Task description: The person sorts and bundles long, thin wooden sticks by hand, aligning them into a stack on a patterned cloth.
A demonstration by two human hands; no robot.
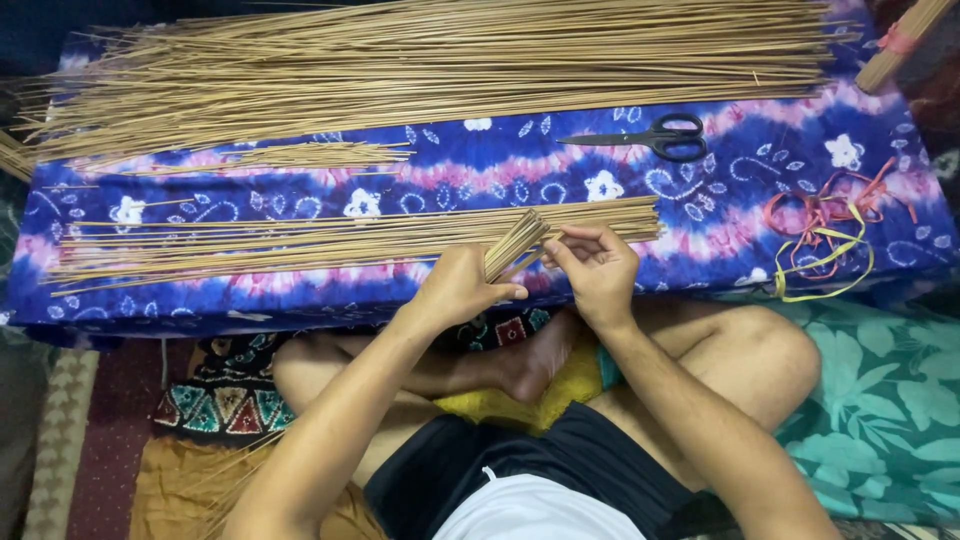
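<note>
- Both forearms are bare; no sleeves reach into view.
- The left hand point(462, 285) wears no glove, ring or watch.
- The right hand point(598, 268) is bare too, with nothing on the wrist.
- Dark, nearly black shorts point(520, 462) cover the lap.
- A white shirt hem point(540, 510) shows at the bottom edge, with a small white tab above it.
- The legs and the foot point(535, 362) are bare, without socks or shoes.
</note>
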